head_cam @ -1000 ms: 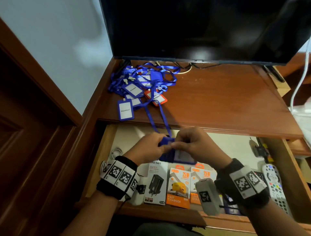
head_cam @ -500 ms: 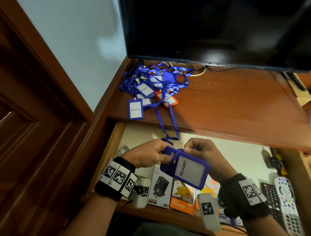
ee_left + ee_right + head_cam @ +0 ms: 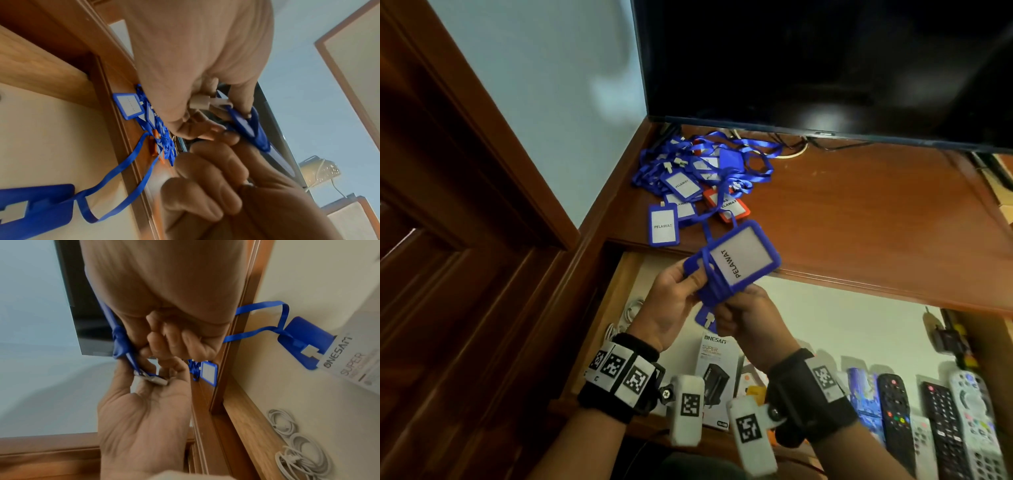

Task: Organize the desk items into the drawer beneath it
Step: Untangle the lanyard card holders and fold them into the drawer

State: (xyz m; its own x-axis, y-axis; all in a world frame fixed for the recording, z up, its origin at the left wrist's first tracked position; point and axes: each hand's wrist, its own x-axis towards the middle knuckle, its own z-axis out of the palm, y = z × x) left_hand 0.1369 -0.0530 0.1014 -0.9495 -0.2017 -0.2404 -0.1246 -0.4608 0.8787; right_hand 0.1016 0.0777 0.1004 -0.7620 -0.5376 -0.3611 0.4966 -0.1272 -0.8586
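Observation:
Both hands hold a blue badge holder (image 3: 738, 262) with a white "PELAWAT" card above the open drawer (image 3: 859, 329); its blue lanyard is wound round it. My left hand (image 3: 693, 278) pinches its clip end (image 3: 202, 102). My right hand (image 3: 726, 305) grips its lower edge with curled fingers (image 3: 164, 340). A tangled pile of blue and orange badges (image 3: 698, 181) lies on the desk's back left corner. Another blue badge (image 3: 300, 340) rests in the drawer, its lanyard (image 3: 127, 164) running up over the desk edge to the pile.
The drawer holds a ONESAM charger box (image 3: 715, 373), more charger boxes, coiled white cables (image 3: 298, 451) at the left and several remotes (image 3: 941, 428) at the right. A dark television (image 3: 825, 68) stands behind the desk top (image 3: 859, 212). A wooden door frame is on the left.
Both hands have lifted the badge holder from low over the drawer to desk-edge height. It has turned its card face up, with the lanyard wound round it.

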